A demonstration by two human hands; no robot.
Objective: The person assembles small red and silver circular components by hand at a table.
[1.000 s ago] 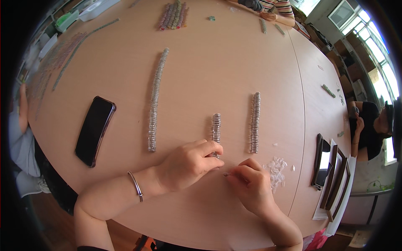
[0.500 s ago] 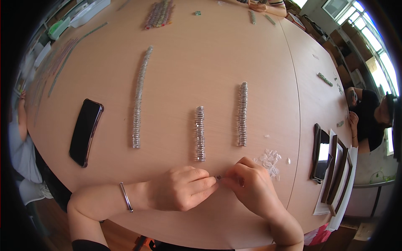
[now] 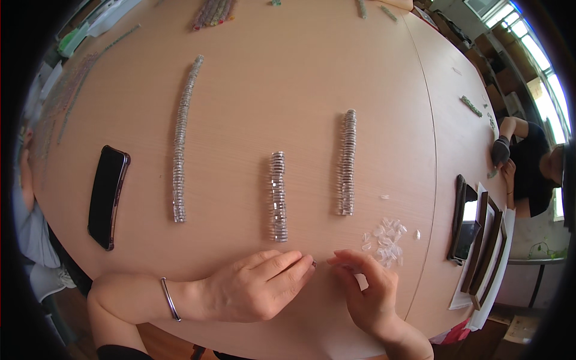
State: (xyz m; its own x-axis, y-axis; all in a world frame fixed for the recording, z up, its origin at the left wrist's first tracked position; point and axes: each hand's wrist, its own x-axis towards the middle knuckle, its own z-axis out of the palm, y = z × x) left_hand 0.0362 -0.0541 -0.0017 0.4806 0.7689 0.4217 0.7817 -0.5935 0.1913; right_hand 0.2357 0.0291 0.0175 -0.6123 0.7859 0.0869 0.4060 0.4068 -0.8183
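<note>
My left hand point(image 3: 264, 285), a silver bangle on its wrist, has its fingers closed in a pinch. A small dark ring-like piece point(image 3: 314, 263) pokes out at its fingertips, mostly covered. To the right, my right hand point(image 3: 367, 294) is held apart from it, thumb and index finger slightly spread with nothing seen between them. Just beyond the left hand lies a short row of clear, shiny flat pieces point(image 3: 278, 198). A longer row point(image 3: 347, 162) lies to its right, and the longest row point(image 3: 181, 144) to its left. Loose clear pieces point(image 3: 389, 240) are heaped beyond my right hand.
A black phone point(image 3: 108, 198) lies at the left. On the right are another phone in a dark case point(image 3: 463, 219) and brown frames point(image 3: 489, 252) on white sheets. Coloured strands point(image 3: 213, 13) lie at the far side. A person point(image 3: 528, 162) works at the right edge.
My hands have drawn apart: the right has let go of the small piece and its fingers have loosened, while the left keeps it. The whole view has shifted slightly.
</note>
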